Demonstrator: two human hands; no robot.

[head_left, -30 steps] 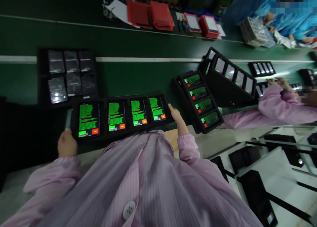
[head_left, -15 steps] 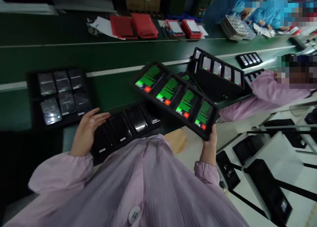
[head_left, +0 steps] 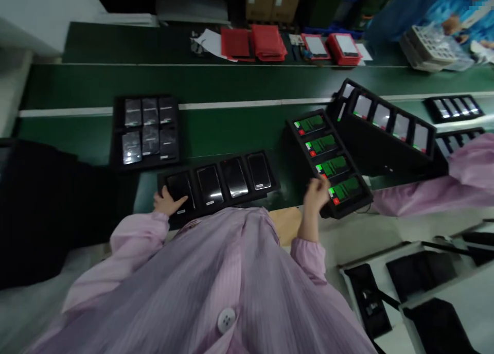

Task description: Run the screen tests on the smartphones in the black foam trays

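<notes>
Green-lit phones in their tray now lay right of the dark-screened tray; our right hand had let go, loosely curled, while our left hand rested flat on the dark-screened tray.

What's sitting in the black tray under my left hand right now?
The black tray holds four phones with dark screens in a row. The left hand rests on its near left corner, covering part of the leftmost phone. What lies beneath the tray is hidden.

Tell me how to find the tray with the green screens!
Look at the green belt. Just right of the person's right hand lies a black tray holding four phones. Its screens glow green with red buttons; the tray by the left hand holds dark ones.
</notes>
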